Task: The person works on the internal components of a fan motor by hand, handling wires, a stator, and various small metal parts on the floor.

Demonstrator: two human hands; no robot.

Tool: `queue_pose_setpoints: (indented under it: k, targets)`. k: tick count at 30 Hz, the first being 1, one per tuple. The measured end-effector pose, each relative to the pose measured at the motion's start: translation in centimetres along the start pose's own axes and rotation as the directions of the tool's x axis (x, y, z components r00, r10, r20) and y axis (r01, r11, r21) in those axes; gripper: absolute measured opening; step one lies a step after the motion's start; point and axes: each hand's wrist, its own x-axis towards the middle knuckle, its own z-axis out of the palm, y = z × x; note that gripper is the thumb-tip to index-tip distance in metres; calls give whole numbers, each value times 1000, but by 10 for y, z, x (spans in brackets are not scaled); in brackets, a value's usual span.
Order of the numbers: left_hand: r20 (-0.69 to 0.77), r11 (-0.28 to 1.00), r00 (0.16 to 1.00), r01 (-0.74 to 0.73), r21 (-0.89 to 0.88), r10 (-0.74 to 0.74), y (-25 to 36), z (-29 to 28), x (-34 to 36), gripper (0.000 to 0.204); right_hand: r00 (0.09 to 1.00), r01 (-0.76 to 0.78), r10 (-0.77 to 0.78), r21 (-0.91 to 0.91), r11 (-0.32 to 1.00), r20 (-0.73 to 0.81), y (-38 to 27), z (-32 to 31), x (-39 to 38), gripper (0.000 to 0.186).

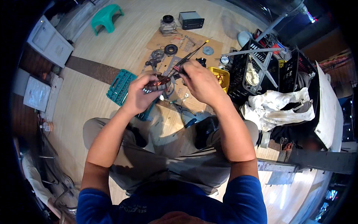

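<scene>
My left hand is wrapped round a ring-shaped stator with a dark ridged rim and copper-coloured windings inside. Just to its right, my right hand is closed on a dark hand tool with a red part. The tool's exact kind is hidden by the fingers, and its front end is close to the windings. Below the hands lies a cardboard sheet with a black round pulley, a grey metal housing part and a pale disc. A long thin dark rod with a yellow tip lies behind the right hand.
A teal socket case lies left, a yellow tray right. Pliers and a blue-handled screwdriver are near my feet. Black crates and white cloth crowd the right. A green stool and car radio stand farther off.
</scene>
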Motion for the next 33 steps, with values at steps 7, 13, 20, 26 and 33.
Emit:
queue_pose_setpoints:
  k: [7,13,20,26,33]
  targets:
    - [-145,977,981,-99,188,128,-3,-2,1,34,999,6,-2,-91,996,48,-23,-14,-8,16]
    - [-211,940,972,-27,340,104,-4,3,-1,37,994,77,-76,-20,997,83,-36,-3,-16,19]
    - [-326,948,940,190,256,-100,-2,2,3,32,967,103,-101,4,995,236,-53,11,-25,22]
    - [7,482,728,461,-745,-685,-27,-13,4,24,964,113,-63,-182,977,260,-32,-13,-24,15]
    - [310,109,681,498,-860,-664,-28,-35,4,20,978,-46,106,-315,948,177,-1,-37,-25,14]
